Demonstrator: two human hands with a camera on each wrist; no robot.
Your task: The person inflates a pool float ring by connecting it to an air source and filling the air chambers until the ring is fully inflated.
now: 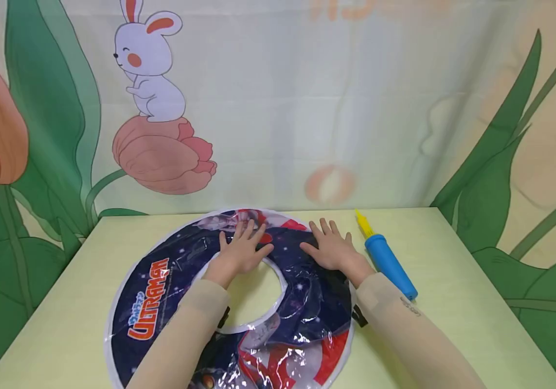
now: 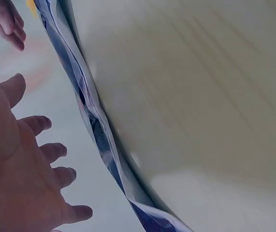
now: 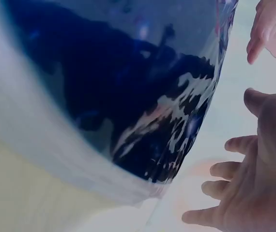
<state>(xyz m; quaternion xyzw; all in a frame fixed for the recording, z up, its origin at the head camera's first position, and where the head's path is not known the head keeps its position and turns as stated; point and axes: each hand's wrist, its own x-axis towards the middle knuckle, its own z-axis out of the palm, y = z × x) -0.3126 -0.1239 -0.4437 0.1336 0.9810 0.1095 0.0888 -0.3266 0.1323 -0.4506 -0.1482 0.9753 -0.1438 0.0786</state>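
A flat, wrinkled swim ring (image 1: 175,259), dark blue with red and silver figures and the word ULTRAMAN, lies on the table. My left hand (image 1: 243,253), fingers spread, is over the far part of its hole and inner edge. Over the far right part of the ring is my right hand (image 1: 333,249), its fingers also spread. Both palms face down with nothing gripped. In the left wrist view the left hand (image 2: 22,164) appears beside the ring's edge (image 2: 97,116). The right wrist view shows the right hand (image 3: 249,164) next to the shiny blue vinyl.
A blue hand pump (image 1: 390,266) with a yellow nozzle (image 1: 364,223) lies on the table (image 1: 462,324), right of the ring, close to the right forearm. Behind the table's far edge hangs a curtain (image 1: 268,108) printed with a rabbit, tulips and leaves.
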